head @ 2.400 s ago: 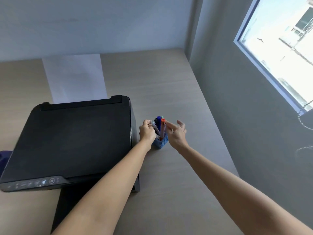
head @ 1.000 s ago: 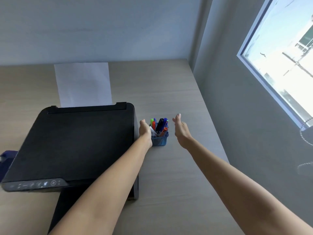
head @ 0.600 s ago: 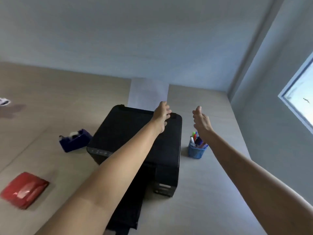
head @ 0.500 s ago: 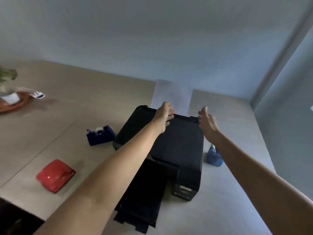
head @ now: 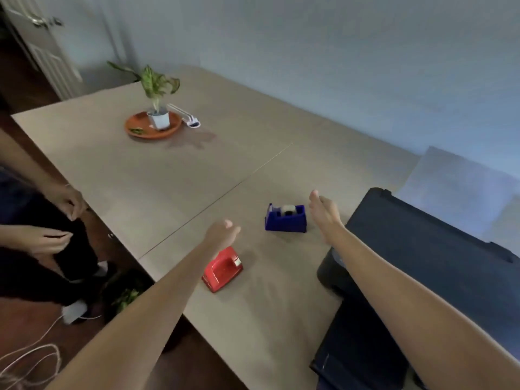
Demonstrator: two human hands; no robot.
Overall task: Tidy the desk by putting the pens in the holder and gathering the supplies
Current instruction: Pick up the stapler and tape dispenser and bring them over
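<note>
A blue tape dispenser (head: pixel 285 218) stands on the wooden desk (head: pixel 157 175) near the middle. A red stapler (head: pixel 222 270) lies closer to the front edge. My left hand (head: pixel 221 235) hovers just above the red stapler, fingers loosely curled and holding nothing. My right hand (head: pixel 323 213) is flat with fingers straight, just right of the tape dispenser and apart from it. The pen holder is out of view.
A black printer (head: pixel 427 266) fills the right side, with white paper (head: pixel 455 175) behind it. A potted plant (head: pixel 159 114) on an orange saucer (head: pixel 140 132) stands far left. Another person's hands (head: pixel 60 218) are at the left desk edge. Cables lie on the floor.
The view has swung left from the pen holder to the middle of the desk. Both hands left the holder and moved left over the printer, now near the stapler and tape dispenser.
</note>
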